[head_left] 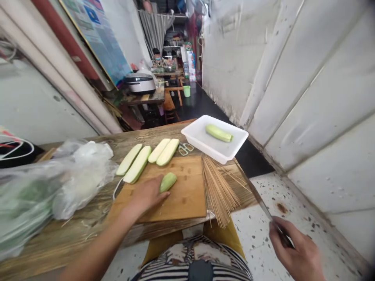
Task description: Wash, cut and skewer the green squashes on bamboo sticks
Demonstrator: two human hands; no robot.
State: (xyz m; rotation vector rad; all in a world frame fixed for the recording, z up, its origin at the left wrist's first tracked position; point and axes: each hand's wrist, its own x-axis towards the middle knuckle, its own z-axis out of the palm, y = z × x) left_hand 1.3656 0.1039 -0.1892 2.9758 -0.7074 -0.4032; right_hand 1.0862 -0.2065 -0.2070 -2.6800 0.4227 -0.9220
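My left hand (150, 192) is closed around a green zucchini (168, 182) that lies on the wooden cutting board (184, 203); part of it is hidden under my fingers. Out to the right, beyond the table edge, my right hand (294, 244) grips a knife (263, 207) by its dark handle, the blade pointing up and left. Several halved zucchini pieces (137, 164) lie cut side up along the board's far left edge. Behind the board, a whole peeled-looking zucchini (219, 133) rests in a white plastic tray (234, 150).
Thin wooden skewers (218, 191) spread beside the board's right edge. Scissors (185, 148) lie between the zucchini halves and the tray. Plastic bags (84, 171) cover the table's left side. Farther back, a person (157, 58) sits at another table near a rice cooker (140, 82).
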